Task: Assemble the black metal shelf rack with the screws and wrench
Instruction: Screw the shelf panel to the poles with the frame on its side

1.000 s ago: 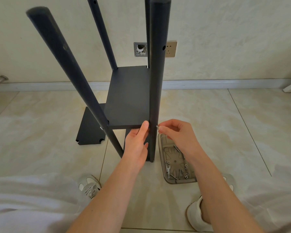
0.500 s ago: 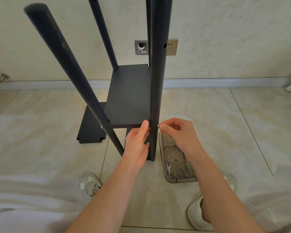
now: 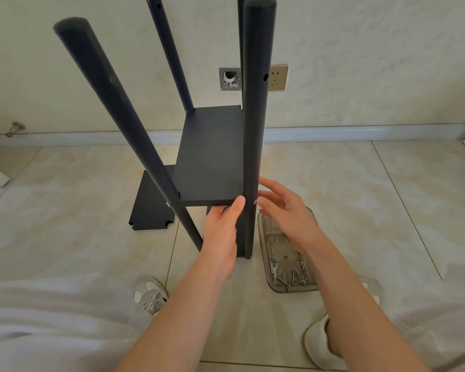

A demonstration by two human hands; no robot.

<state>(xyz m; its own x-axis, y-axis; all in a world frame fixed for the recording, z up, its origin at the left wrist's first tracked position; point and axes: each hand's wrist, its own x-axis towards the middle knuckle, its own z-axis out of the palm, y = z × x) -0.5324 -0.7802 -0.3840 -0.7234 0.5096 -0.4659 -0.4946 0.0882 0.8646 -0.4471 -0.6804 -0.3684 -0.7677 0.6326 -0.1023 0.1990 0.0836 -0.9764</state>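
The black rack stands upright on the tiled floor, with one shelf board (image 3: 212, 157) set between its poles. My left hand (image 3: 220, 232) grips the board's front edge beside the near right pole (image 3: 255, 103), thumb on the edge and fingers underneath. My right hand (image 3: 285, 210) is just right of that pole with its fingers spread. Its thumb tip lies beside a silver screw (image 3: 255, 202) that sits in the pole at board height. A second screw (image 3: 168, 204) shows on the near left pole (image 3: 113, 103).
A clear plastic tray (image 3: 290, 288) with a small wrench (image 3: 273, 267) and several loose screws (image 3: 293, 275) lies on the floor right of the rack. A spare black board (image 3: 148, 210) lies flat behind the left pole. My shoes (image 3: 151, 294) (image 3: 320, 342) flank the rack's base.
My right hand has opened its fingers and let go of the screw it was pinching at the pole. The left hand keeps its hold on the board.
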